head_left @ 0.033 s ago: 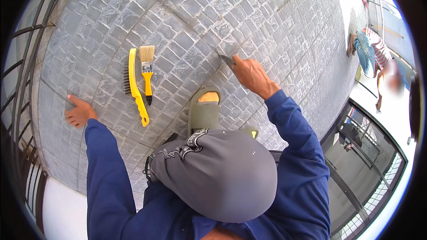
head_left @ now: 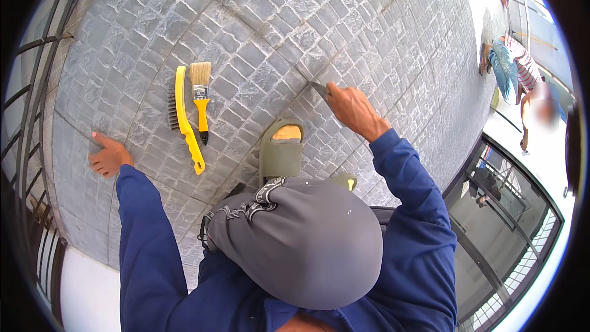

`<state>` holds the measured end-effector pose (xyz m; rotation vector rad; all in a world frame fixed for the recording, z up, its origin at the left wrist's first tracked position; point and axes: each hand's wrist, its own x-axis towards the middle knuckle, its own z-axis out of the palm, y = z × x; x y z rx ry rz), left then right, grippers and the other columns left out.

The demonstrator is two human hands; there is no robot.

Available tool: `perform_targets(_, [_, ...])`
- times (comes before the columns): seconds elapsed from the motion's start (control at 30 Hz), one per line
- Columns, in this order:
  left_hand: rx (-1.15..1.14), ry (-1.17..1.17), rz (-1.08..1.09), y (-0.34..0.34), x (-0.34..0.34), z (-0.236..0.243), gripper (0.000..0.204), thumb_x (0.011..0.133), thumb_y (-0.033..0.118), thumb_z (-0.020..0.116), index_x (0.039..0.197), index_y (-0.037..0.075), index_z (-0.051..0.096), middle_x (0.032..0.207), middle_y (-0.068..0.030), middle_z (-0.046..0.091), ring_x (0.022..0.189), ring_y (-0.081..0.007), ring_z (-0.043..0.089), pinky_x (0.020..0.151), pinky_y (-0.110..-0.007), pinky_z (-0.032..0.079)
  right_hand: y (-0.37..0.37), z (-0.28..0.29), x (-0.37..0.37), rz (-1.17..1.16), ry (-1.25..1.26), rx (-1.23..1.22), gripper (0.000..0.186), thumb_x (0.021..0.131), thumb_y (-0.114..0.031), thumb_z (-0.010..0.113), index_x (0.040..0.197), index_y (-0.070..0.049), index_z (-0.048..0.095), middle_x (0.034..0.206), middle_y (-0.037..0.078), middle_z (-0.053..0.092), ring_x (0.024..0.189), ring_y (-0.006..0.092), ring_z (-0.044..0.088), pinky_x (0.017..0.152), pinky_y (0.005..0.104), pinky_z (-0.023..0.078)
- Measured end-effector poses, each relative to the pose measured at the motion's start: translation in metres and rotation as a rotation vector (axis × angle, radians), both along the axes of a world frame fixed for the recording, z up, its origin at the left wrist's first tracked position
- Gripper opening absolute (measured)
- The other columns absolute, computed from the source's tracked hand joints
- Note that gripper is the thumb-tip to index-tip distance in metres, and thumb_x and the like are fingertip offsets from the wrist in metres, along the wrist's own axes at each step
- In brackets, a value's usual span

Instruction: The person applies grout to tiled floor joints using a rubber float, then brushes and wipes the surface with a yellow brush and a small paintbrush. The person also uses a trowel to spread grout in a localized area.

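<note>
Grey tiles [head_left: 270,43], hands [head_left: 356,112] wide apart

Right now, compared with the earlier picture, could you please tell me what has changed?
The right hand has moved slightly rightward and back toward the person, bringing the blade with it. Nothing was taken hold of or let go. The left hand stays on the paving, and the wire brush and paintbrush lie side by side as before.
</note>
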<state>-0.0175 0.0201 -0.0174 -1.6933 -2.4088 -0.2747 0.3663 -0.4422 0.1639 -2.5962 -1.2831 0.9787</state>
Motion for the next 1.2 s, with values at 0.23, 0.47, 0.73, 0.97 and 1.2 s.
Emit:
perform_targets(0.23, [0.004, -0.024, 0.004, 0.001, 0.004, 0.000, 0.100, 0.088, 0.086, 0.034, 0.140, 0.001, 0.047, 0.132, -0.0181, 0.049, 0.129, -0.0362, 0.044, 0.105, -0.053, 0.032, -0.050, 0.036, 0.009, -0.113, 0.030, -0.137, 0.022, 0.096, -0.021, 0.063, 0.100, -0.001, 0.055, 0.065, 0.021, 0.061, 0.065, 0.0420, 0.063, 0.060, 0.0514, 0.048])
perform_targets(0.47, [-0.019, -0.082, 0.001, 0.002, 0.008, 0.007, 0.102, 0.088, 0.086, 0.034, 0.144, 0.001, 0.043, 0.141, -0.0213, 0.045, 0.136, -0.0374, 0.039, 0.108, -0.055, 0.028, 0.045, -0.005, 0.031, -0.072, -0.019, 0.151, 0.025, 0.098, -0.024, 0.062, 0.102, 0.001, 0.058, 0.067, 0.023, 0.060, 0.064, 0.0422, 0.061, 0.059, 0.0502, 0.047])
perform_targets(0.73, [0.000, -0.025, -0.009, 0.003, 0.001, 0.002, 0.102, 0.089, 0.086, 0.031, 0.144, 0.001, 0.043, 0.141, -0.0204, 0.045, 0.135, -0.0374, 0.040, 0.107, -0.052, 0.032, 0.114, -0.023, 0.047, 0.000, -0.081, 0.250, 0.023, 0.096, -0.021, 0.063, 0.100, 0.001, 0.059, 0.072, 0.023, 0.064, 0.069, 0.0421, 0.064, 0.063, 0.0499, 0.050])
perform_targets(0.97, [0.006, 0.005, -0.016, 0.003, 0.000, 0.000, 0.099, 0.089, 0.085, 0.033, 0.142, 0.002, 0.045, 0.135, -0.0180, 0.048, 0.131, -0.0357, 0.043, 0.105, -0.051, 0.033, 0.150, -0.035, 0.052, 0.083, -0.149, 0.225, 0.019, 0.095, -0.017, 0.062, 0.096, 0.002, 0.059, 0.074, 0.024, 0.065, 0.068, 0.0418, 0.066, 0.061, 0.0494, 0.053])
perform_targets(1.2, [0.029, -0.016, -0.017, 0.003, 0.002, -0.003, 0.099, 0.088, 0.086, 0.034, 0.140, 0.002, 0.046, 0.132, -0.0177, 0.049, 0.129, -0.0357, 0.044, 0.105, -0.052, 0.032, 0.095, -0.032, 0.037, 0.162, -0.131, 0.236, 0.013, 0.093, -0.009, 0.060, 0.088, 0.000, 0.051, 0.061, 0.020, 0.058, 0.058, 0.0395, 0.062, 0.052, 0.0478, 0.049])
